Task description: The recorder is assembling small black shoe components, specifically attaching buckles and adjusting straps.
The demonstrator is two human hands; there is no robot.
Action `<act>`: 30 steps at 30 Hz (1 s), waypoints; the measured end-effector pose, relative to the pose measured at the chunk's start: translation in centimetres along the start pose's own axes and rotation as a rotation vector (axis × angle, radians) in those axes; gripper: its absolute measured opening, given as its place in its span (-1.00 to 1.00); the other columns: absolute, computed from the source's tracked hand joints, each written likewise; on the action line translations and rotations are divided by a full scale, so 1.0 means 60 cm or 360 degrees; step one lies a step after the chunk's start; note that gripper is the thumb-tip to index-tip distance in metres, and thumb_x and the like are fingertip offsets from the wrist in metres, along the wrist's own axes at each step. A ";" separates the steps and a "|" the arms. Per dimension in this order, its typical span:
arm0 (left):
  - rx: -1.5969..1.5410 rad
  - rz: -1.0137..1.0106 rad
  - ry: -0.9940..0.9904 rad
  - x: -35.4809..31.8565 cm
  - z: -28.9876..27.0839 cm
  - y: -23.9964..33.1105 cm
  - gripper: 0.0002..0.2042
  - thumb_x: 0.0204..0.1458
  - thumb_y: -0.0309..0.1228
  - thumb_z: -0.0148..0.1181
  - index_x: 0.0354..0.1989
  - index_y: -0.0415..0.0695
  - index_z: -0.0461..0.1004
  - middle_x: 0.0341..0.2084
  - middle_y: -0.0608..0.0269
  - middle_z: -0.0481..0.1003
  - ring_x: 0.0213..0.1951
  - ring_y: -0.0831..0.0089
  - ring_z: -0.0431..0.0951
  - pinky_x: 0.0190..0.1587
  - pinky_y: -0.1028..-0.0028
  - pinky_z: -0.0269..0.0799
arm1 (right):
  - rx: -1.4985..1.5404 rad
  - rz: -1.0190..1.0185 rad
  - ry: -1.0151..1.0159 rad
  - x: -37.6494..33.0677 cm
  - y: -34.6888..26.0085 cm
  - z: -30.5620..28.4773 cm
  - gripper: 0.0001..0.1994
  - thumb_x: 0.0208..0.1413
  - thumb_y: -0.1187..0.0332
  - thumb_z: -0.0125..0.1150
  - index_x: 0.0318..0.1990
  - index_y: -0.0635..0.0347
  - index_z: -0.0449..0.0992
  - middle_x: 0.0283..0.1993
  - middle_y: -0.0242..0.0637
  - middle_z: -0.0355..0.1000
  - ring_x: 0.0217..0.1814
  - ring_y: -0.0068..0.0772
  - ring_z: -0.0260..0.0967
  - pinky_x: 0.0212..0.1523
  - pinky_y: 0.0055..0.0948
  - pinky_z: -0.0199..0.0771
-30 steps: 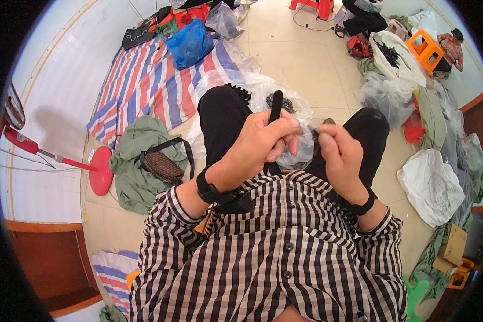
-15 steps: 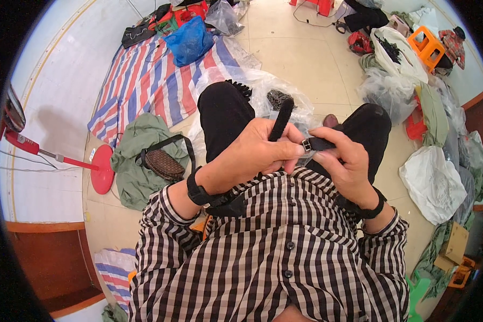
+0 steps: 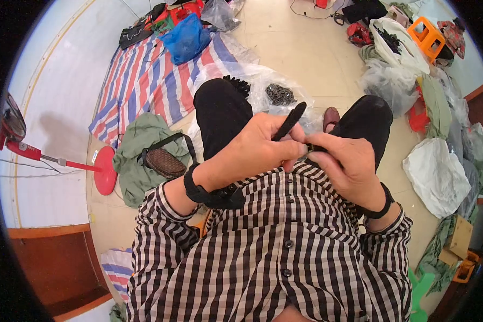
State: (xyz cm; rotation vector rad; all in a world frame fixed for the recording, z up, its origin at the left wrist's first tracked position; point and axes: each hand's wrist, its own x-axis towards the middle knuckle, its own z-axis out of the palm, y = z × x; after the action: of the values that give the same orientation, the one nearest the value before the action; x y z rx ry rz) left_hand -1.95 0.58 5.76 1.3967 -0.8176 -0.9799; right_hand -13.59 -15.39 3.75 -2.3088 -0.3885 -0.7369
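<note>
At centre, our left hand (image 3: 264, 144) grips one black strap (image 3: 290, 121); our right hand (image 3: 350, 163) pinches a small dark piece (image 3: 317, 148) just beside it. Past our two knees (image 3: 221, 102), one clear plastic sheet (image 3: 258, 80) edges a striped mat (image 3: 139, 91), upper left; bare floor (image 3: 295, 48) opens, upper centre; one orange stool (image 3: 427, 43) stands upper right.

We see bright, diffuse light, a soft shadow (image 3: 55, 129) on the white wall (image 3: 48, 196) right of the red fan (image 3: 24, 151), the wall bowing above it and black vignetting to its left.
</note>
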 end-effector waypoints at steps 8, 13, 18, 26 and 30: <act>-0.0463 -0.0225 -0.0193 0.006 0.002 -0.004 -0.89 0.03 -0.44 0.09 -0.33 -0.21 0.41 -0.71 0.30 0.40 -0.75 0.75 0.21 -0.70 0.75 0.03 | 0.0302 0.0239 0.0039 -0.017 0.010 -0.010 -0.74 -0.07 0.49 0.19 -0.16 0.24 0.43 -0.67 -0.26 0.30 -0.72 -0.42 0.24 -0.68 -0.52 0.15; -0.0427 -0.0247 -0.0181 0.010 0.012 0.004 -0.89 0.04 -0.43 0.10 -0.33 -0.21 0.41 -0.70 0.31 0.38 -0.74 0.76 0.21 -0.70 0.75 0.02 | 0.0203 0.0116 0.0046 -0.027 0.016 -0.013 -0.70 -0.10 0.48 0.22 -0.14 0.22 0.43 -0.75 -0.33 0.17 -0.79 -0.47 0.10 -0.72 -0.52 0.04; -0.0465 -0.0222 -0.0188 0.010 0.017 0.001 -0.87 0.04 -0.42 0.12 -0.30 -0.21 0.41 -0.71 0.36 0.35 -0.70 0.75 0.21 -0.68 0.73 0.01 | 0.0156 -0.0004 0.0109 -0.025 0.017 -0.015 -0.70 -0.13 0.49 0.22 -0.16 0.21 0.43 -0.75 -0.34 0.15 -0.79 -0.47 0.11 -0.73 -0.51 0.01; -0.0412 -0.0259 -0.0255 0.010 0.018 0.021 -0.86 0.06 -0.42 0.12 -0.28 -0.22 0.40 -0.71 0.37 0.35 -0.68 0.73 0.24 -0.67 0.71 0.02 | 0.0252 0.0098 0.0246 -0.035 0.018 -0.013 -0.74 -0.11 0.47 0.20 -0.19 0.22 0.45 -0.72 -0.35 0.20 -0.75 -0.47 0.16 -0.69 -0.52 0.08; -0.0284 -0.0231 -0.0222 0.003 0.016 0.041 -0.87 0.05 -0.42 0.11 -0.31 -0.23 0.40 -0.71 0.36 0.36 -0.68 0.73 0.25 -0.66 0.70 0.04 | 0.0126 -0.0050 0.0360 -0.030 0.012 -0.011 -0.76 -0.11 0.47 0.20 -0.20 0.23 0.46 -0.64 -0.36 0.31 -0.71 -0.45 0.20 -0.67 -0.51 0.12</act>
State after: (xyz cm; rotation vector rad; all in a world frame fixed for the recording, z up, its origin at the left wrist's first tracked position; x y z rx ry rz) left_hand -2.60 -0.16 8.20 1.2575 -0.7189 -1.2431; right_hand -14.93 -16.50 2.71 -2.1220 -0.3443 -0.9692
